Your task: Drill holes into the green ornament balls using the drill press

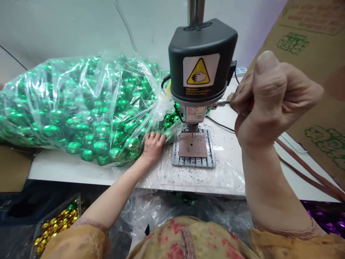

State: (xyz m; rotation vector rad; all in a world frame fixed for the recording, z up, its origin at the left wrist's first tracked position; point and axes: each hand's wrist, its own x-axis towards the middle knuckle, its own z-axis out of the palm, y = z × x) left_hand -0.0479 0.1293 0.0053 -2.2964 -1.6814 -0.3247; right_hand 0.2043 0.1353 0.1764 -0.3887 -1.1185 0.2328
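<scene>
A black drill press with a yellow hand-warning label stands at the centre. Under its chuck, a brown square plate with a small dark hole lies on the grooved metal base, strewn with dark shavings. My right hand is closed around the press's side lever, raised right of the machine head. Left of the base, my left hand rests by the lower edge of a clear plastic bag full of shiny green balls; its fingers are bent down, and whatever lies beneath them is hidden.
A large cardboard box leans at the right, with brown straps beside it. Loose clear plastic covers the table's front edge. Gold beads sit in a container at lower left, purple ones at lower right.
</scene>
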